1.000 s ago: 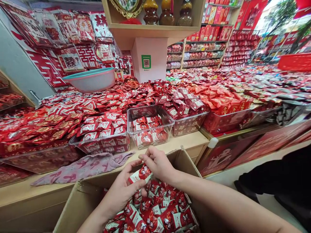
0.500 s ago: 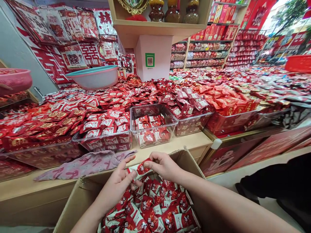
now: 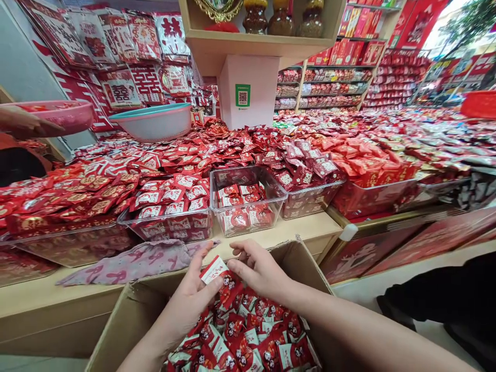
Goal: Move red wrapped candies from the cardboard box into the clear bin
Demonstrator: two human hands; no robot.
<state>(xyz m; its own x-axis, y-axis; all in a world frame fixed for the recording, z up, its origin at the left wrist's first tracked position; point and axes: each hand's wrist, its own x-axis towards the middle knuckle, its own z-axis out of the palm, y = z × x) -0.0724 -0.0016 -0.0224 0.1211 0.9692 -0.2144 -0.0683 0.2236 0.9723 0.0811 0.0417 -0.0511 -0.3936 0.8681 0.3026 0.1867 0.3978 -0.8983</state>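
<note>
Between the thumb and fingers of my left hand (image 3: 196, 287) is a red and white candy packet (image 3: 217, 274) with a cartoon figure, its printed face turned up. My right hand (image 3: 259, 267) is at the packet's right edge, thumb and curled fingers apart; whether the thumb touches the packet I cannot tell. Both hands are over an open cardboard box (image 3: 116, 323), which holds a heap of similar candy packets (image 3: 251, 341). Just beyond stands a clear plastic bin (image 3: 248, 204), partly filled with packets in neat rows.
Fuller bins of red packets (image 3: 170, 206) and maroon packets (image 3: 306, 175) flank the clear bin. A pink patterned cloth (image 3: 135, 263) lies along the counter ledge. Pale basins (image 3: 155, 124) stand behind. At left, another person's hand (image 3: 27, 124) holds a pink basket (image 3: 73, 116). Dark-clothed legs (image 3: 445, 294) are at right.
The packet has turned more face-up in my left hand. My right hand's fingers have loosened from it and spread. The other person's pink basket has moved further into view from the left.
</note>
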